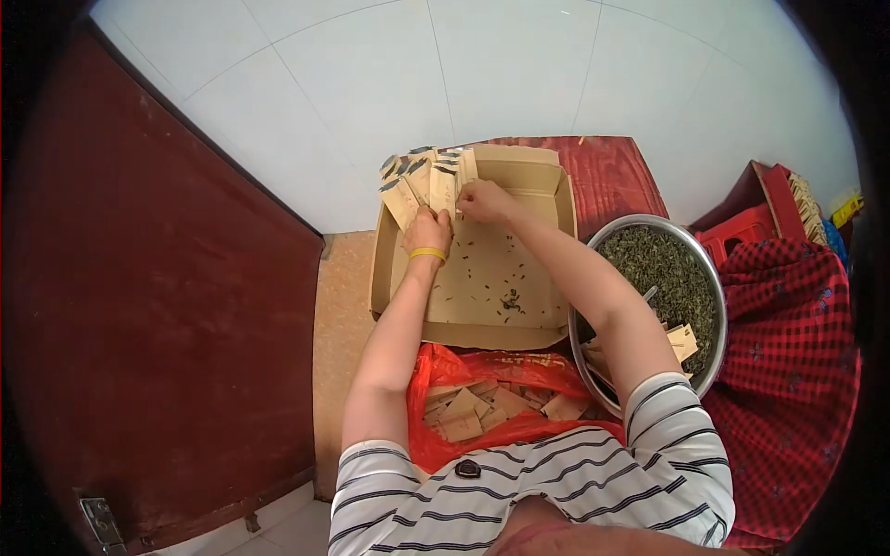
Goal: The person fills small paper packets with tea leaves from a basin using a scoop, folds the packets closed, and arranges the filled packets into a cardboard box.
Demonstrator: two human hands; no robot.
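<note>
Small tan paper packets [443,183] lie fanned in the upper left of a shallow cardboard box [496,335], dark leaf bits showing at their far ends. My left hand [428,233], with a yellow band at its wrist, has its fingers closed on the near end of a packet. Just right of it, my right hand [484,201] is curled closed against the edge of the packets; what its fingertips hold is hidden. Loose dark leaf pieces [511,300] are scattered across the box floor.
A metal basin [721,315] of dried leaves [658,264] stands to the right, with more packets and a spoon-like handle in it. Below the box, a red plastic bag [426,371] holds several packets. A red table [612,176], checkered cloth [788,324] and dark red door [167,296] surround this.
</note>
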